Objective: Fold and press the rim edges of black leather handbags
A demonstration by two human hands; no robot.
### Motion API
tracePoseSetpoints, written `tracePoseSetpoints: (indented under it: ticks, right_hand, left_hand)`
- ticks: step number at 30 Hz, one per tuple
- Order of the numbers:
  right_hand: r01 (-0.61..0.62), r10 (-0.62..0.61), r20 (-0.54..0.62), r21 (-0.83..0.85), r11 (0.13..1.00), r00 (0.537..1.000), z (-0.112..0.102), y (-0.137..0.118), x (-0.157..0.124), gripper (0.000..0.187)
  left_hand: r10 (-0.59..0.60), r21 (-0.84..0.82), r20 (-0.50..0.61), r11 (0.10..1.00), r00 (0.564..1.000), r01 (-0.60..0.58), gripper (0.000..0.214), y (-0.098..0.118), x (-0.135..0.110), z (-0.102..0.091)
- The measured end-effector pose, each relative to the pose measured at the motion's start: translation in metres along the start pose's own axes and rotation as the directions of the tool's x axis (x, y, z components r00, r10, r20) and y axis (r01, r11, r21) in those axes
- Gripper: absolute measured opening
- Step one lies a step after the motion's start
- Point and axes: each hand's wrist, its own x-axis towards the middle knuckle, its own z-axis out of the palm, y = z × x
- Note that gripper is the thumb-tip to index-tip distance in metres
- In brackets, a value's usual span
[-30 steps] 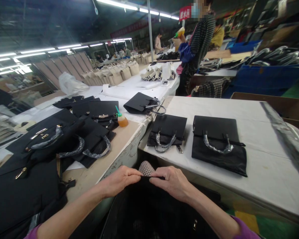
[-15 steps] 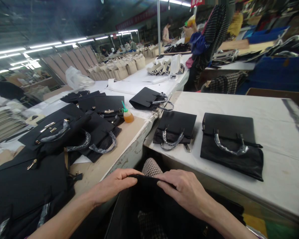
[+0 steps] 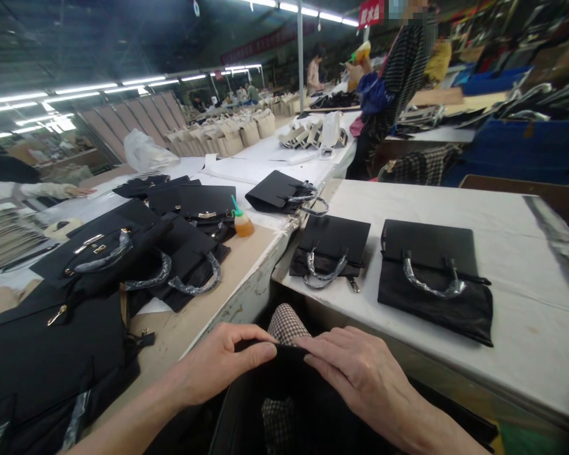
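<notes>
A black bag (image 3: 284, 398) lies on my lap at the bottom of the view, its mouth turned up. My left hand (image 3: 220, 363) pinches the top rim from the left, thumb over the edge. My right hand (image 3: 360, 373) presses its fingers on the same rim from the right. The fingertips of both hands nearly meet at the rim's middle. Checked cloth (image 3: 287, 322) shows just beyond the rim and inside the bag.
Two flat black handbags (image 3: 332, 243) (image 3: 434, 272) with wrapped handles lie on the white table (image 3: 516, 297) ahead. Several black bags (image 3: 123, 253) and an orange glue bottle (image 3: 243, 224) cover the left bench. A person in stripes (image 3: 398, 76) stands behind.
My hands have shifted slightly on the bag's rim, the left thumb now further over the edge. The camera has tilted a little, so the tables sit lower in view.
</notes>
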Motion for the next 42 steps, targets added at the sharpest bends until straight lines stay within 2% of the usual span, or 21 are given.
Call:
tracePoseSetpoints:
  ticks: [5,10,14,18,27,30,34,42]
  right_hand:
    - [0.008,-0.009,-0.053,-0.025,1.000,0.999,0.006,-0.005,0.000,0.023]
    - [-0.032,0.031,0.016,0.061,0.998,0.999,0.005,-0.002,-0.002,0.020]
    - [-0.049,0.046,0.034,0.082,0.995,0.998,0.003,0.002,-0.006,0.020]
    - [-0.035,0.035,0.004,0.066,0.997,0.999,0.002,-0.001,-0.006,0.018]
    - [0.058,-0.049,-0.209,0.037,0.998,0.977,0.008,-0.010,-0.008,0.019]
    - [0.083,-0.074,-0.239,0.030,0.996,0.968,0.011,-0.010,-0.010,0.019]
    - [0.087,-0.074,-0.220,0.050,0.995,0.973,0.012,-0.011,-0.014,0.021]
    - [0.078,-0.069,-0.233,0.028,0.997,0.970,0.011,-0.015,-0.016,0.018]
  left_hand:
    - [-0.078,-0.138,-0.097,0.988,0.992,0.064,0.033,-0.002,0.009,0.009]
    - [-0.072,-0.189,0.071,0.978,0.995,0.084,0.034,-0.003,0.003,0.007]
    - [0.006,-0.128,0.140,0.992,0.990,0.012,0.036,-0.003,-0.004,0.002]
    - [0.050,-0.040,0.067,0.998,0.996,-0.048,0.031,-0.002,-0.005,0.002]
    - [-0.027,-0.092,0.010,0.995,1.000,0.028,0.027,0.000,-0.001,0.006]
    - [-0.042,-0.103,0.001,0.994,0.999,0.042,0.023,0.000,-0.002,0.007]
    - [-0.068,-0.206,-0.002,0.976,0.998,0.066,0.021,-0.004,-0.003,0.012]
    - [-0.120,-0.456,-0.066,0.887,0.991,0.077,0.017,-0.008,-0.003,0.023]
